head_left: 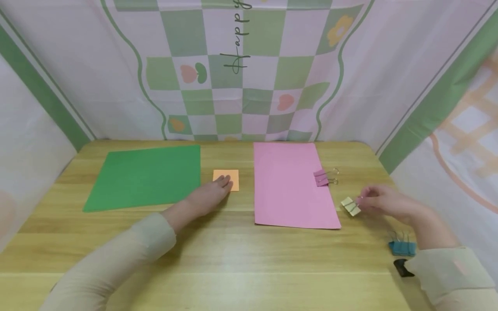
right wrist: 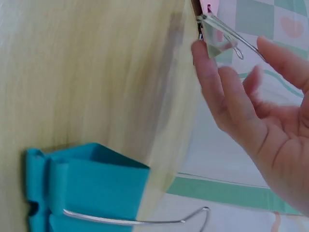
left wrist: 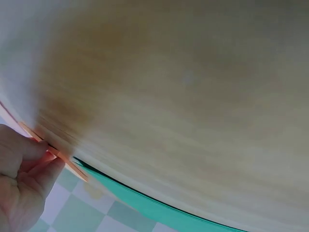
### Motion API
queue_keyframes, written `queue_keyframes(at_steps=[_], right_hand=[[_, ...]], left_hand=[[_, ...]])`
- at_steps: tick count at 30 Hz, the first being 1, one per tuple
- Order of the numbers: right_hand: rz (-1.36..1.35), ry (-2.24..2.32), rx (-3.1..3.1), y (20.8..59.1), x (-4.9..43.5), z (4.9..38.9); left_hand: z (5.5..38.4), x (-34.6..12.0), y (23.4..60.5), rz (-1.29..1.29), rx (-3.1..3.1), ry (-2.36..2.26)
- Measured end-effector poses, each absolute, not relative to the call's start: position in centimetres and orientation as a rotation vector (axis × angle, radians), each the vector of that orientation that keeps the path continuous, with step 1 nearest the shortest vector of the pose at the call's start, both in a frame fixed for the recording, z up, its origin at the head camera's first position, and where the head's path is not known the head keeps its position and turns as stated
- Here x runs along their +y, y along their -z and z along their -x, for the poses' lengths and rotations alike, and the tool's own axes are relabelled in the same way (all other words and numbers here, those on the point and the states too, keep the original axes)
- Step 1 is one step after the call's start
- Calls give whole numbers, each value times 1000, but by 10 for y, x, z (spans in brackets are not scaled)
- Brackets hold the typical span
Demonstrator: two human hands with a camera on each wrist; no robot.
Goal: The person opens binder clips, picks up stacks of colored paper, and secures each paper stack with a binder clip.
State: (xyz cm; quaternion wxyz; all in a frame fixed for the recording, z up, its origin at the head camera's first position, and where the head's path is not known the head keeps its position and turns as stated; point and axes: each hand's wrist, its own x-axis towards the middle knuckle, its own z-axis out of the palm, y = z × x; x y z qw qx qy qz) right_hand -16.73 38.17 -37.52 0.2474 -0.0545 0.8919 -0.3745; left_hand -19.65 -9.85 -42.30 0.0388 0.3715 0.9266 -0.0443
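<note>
My left hand (head_left: 208, 196) has its fingertips on a small orange square of paper (head_left: 232, 177), flat on the table. In the left wrist view, thumb and fingers pinch at the orange paper (left wrist: 77, 170). Just off the table on the right, my right hand (head_left: 385, 201) holds a pale yellow binder clip (head_left: 351, 206) between thumb and fingers. The right wrist view has the thumb on a wire handle of this clip (right wrist: 212, 46). A pink sheet (head_left: 289, 185) lies left of it, with a pink binder clip (head_left: 321, 177) at its right edge.
A green sheet (head_left: 148, 177) lies at the left, next to the orange paper. A teal binder clip (head_left: 402, 248) and a black clip (head_left: 403, 268), partly hidden by the sleeve, sit near the right forearm. A patterned curtain (head_left: 264, 77) hangs behind the wooden table (head_left: 233, 259).
</note>
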Motion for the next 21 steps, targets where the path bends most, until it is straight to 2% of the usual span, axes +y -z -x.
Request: queue_keyframes(at_steps=[13, 21], right_hand=[[93, 1148, 2457, 383, 393, 174], [136, 893, 2624, 384, 388, 171]], left_hand=[[199, -99, 424, -1137, 2822, 143], [198, -100, 424, -1111, 2827, 90]])
